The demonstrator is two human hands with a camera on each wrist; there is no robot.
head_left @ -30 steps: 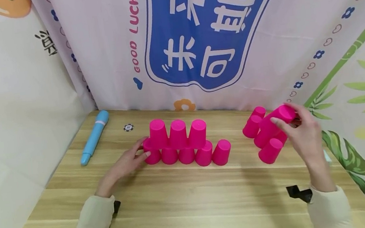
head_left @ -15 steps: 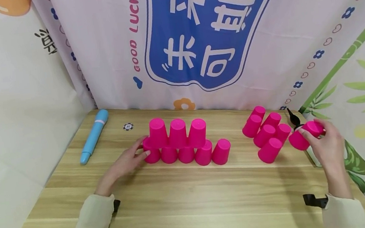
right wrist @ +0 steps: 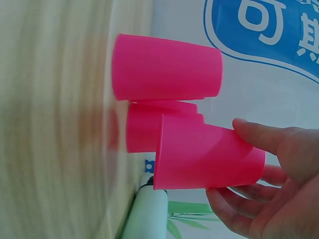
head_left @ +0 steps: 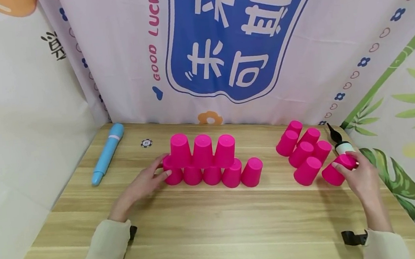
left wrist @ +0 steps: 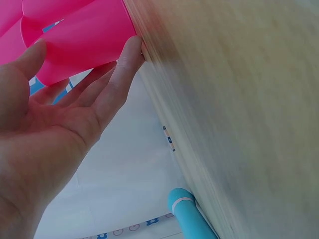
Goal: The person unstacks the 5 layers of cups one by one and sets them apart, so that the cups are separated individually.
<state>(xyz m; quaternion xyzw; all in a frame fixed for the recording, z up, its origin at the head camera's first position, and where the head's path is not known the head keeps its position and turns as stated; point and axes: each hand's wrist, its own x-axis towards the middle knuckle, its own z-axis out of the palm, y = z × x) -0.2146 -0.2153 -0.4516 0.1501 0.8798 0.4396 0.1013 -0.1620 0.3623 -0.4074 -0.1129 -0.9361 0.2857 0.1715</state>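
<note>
Upside-down pink cups stand in a row on the wooden table. Three more cups (head_left: pixel 203 151) form a second tier over the row. My left hand (head_left: pixel 147 188) holds the row's leftmost cup (left wrist: pixel 89 40), thumb on the near side and fingers reaching behind it. On the right my right hand (head_left: pixel 364 178) grips another upside-down pink cup (right wrist: pixel 209 154) near its base, between thumb and fingers. In the right wrist view its rim is higher off the tabletop than the rims of the cups beside it. A cluster of upside-down cups (head_left: pixel 307 171) stands just left of it.
A light blue tube-shaped thing (head_left: pixel 107 153) lies at the back left, near a small black-and-white chip (head_left: pixel 146 143). Behind the right hand lies a pale cylinder with a black nozzle (head_left: pixel 336 136). A printed cloth (head_left: pixel 124 62) hangs along the table's back edge.
My right hand carried a cup from over the right cluster out to the right, then down and back left beside the cluster. The left hand and the stacked cups have stayed in place.
</note>
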